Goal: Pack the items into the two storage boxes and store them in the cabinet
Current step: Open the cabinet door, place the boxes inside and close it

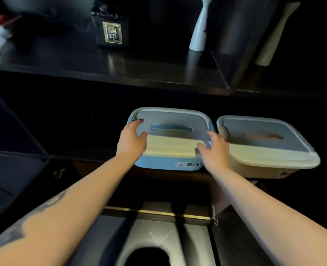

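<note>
The left hand (132, 140) gripped the left end of the blue storage box (158, 164), fingers spread over the lid's corner and thumb laid along the cream front rim. The right hand (214, 148) held the box's right end in the same way, fingers curled over the lid edge, just beside the neighbouring box. Both bare forearms reached in from the bottom of the frame; the left one carried a dark tattoo.

The blue box sat at centre frame inside the dark cabinet opening, its pale lid (170, 118) closed, a blue handle (171, 128) lying flat in the lid's recess and a bear label on its front wall. Right of it, touching or very nearly so, stood the tan storage box (262, 169), also lidded.

Above them ran the dark shelf (62, 60), bearing a black case with a gold emblem (111, 31) at upper centre and a white vase (199, 29) at its right.
</note>
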